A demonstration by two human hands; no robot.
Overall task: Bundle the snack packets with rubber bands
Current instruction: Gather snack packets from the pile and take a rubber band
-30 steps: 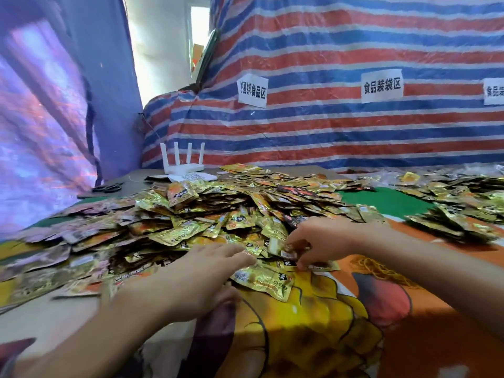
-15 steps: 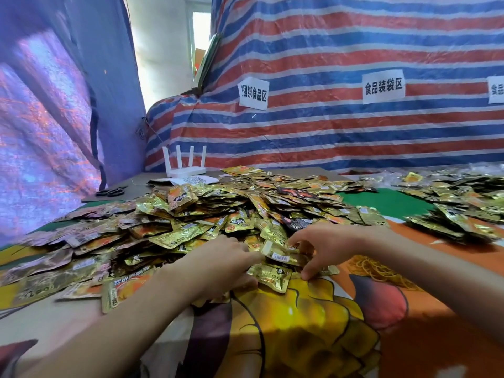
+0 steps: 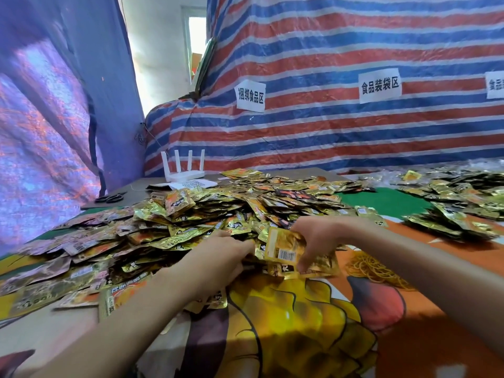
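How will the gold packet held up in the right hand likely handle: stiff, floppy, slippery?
Probably light and thin: the right hand holds the gold packet up by its edge with a few fingers. Likely semi-floppy, since its foil face looks creased. Possibly slippery: the glossy film shines, and packets in the pile lie splayed over one another.

Ahead of you: white four-antenna router sitting on a QR-code sheet, black scissors to its left. Behind, a striped tarp carries paper signs. A cartoon-print cloth covers your table.
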